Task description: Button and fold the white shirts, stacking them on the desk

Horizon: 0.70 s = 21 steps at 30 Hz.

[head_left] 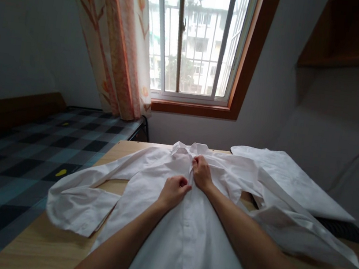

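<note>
A white long-sleeved button-up shirt [146, 192] lies front side up, its collar at the far edge of the table and its sleeves spread to both sides. My right hand [201, 172] is closed in a pinch on the front placket, just below the collar. Nearer to me, my left hand [174, 190] has its fingers curled and its thumb and fingertips at the placket's left edge, closed on the fabric. Small buttons show down the placket below my hands. The left cuff is folded back toward the body of the shirt.
Under the shirt is a light wooden table [50, 245]. A folded white cloth item [287, 176] lies at the back right on something dark. To the left is a bed with a checked cover [37, 168]. A curtain [115, 45] hangs beside the window [199, 43]; a wooden shelf [350, 60] is upper right.
</note>
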Available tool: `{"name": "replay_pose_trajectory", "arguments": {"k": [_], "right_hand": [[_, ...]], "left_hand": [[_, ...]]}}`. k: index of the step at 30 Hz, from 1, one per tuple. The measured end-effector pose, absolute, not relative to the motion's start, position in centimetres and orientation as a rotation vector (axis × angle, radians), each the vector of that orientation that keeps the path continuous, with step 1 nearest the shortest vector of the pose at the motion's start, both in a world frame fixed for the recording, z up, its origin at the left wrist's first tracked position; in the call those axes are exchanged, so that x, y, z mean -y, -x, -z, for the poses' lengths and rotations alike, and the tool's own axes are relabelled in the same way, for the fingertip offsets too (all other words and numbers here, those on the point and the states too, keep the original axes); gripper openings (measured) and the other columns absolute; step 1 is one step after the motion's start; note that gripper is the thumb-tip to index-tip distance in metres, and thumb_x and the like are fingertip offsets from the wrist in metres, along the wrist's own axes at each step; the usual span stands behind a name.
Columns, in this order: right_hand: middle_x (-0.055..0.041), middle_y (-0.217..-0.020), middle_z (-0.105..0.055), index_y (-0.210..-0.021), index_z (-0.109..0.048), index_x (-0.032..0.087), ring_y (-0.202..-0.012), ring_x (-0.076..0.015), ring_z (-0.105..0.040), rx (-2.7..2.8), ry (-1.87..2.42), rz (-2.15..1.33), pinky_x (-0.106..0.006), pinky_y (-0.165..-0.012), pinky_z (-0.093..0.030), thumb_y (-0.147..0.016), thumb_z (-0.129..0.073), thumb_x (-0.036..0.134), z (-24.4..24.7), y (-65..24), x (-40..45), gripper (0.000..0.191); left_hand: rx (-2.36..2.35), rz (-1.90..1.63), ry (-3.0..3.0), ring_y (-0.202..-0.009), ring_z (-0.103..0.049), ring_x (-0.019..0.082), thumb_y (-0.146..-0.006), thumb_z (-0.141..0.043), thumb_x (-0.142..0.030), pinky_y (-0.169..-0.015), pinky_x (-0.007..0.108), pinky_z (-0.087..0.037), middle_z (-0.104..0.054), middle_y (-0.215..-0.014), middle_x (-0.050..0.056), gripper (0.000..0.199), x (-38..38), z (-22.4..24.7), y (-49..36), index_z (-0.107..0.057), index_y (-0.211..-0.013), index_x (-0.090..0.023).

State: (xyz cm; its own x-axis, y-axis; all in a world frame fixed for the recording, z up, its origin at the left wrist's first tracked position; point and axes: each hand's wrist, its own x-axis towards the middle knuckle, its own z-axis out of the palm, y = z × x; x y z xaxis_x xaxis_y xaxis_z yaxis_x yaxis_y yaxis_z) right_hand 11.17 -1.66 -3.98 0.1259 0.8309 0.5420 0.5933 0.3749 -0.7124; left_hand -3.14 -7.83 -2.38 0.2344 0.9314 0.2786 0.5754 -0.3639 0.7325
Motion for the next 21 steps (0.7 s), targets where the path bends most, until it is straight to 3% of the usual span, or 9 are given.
{"name": "replay_pose_trajectory", "arguments": {"k": [6, 12, 17, 21], "right_hand": [[-0.0064, -0.089, -0.064, -0.086, -0.059, 0.019, -0.086, -0.0203, -0.056, 1.627, 1.319, -0.257, -0.033, -0.084, -0.040, -0.086, -0.045, 0.023, 3.5, -10.4, 2.3, 0.014], [-0.0048, -0.083, -0.065, -0.083, -0.062, 0.019, -0.079, -0.0191, -0.057, 1.623, 1.357, -0.305, -0.031, -0.078, -0.043, -0.078, -0.050, 0.016, 2.2, -10.1, 7.3, 0.014], [-0.0041, -0.080, -0.067, -0.082, -0.064, 0.020, -0.074, -0.0189, -0.060, 1.554, 1.360, -0.553, -0.030, -0.072, -0.045, -0.080, -0.053, 0.022, 3.2, -9.8, 10.5, 0.011], [-0.0044, -0.079, -0.067, -0.082, -0.062, 0.020, -0.072, -0.0189, -0.060, 1.504, 1.302, -0.546, -0.030, -0.070, -0.046, -0.081, -0.055, 0.028, 3.9, -9.6, 11.1, 0.011]], "left_hand": [[-1.279, -1.050, -1.742, -0.055, -0.049, 0.011, -0.063, -0.072, -0.035, -0.053, 0.022, -0.034, -0.058, -0.056, -0.002, 0.023, 6.8, 3.1, 4.5, -0.063, -0.060, -0.014], [-1.042, -1.039, -1.356, -0.040, -0.035, 0.006, -0.058, -0.077, -0.037, -0.041, 0.020, -0.021, -0.045, -0.043, -0.008, 0.032, 6.9, 3.0, 4.3, -0.053, -0.059, -0.016], [-0.971, -1.002, -1.339, -0.040, -0.035, 0.005, -0.058, -0.080, -0.039, -0.040, 0.019, -0.023, -0.045, -0.044, -0.009, 0.037, 7.2, 2.3, 4.5, -0.051, -0.059, -0.016], [-0.966, -1.005, -1.350, -0.040, -0.036, 0.004, -0.058, -0.080, -0.038, -0.040, 0.018, -0.024, -0.046, -0.044, -0.008, 0.037, 7.3, 2.3, 4.6, -0.050, -0.059, -0.016]]}}
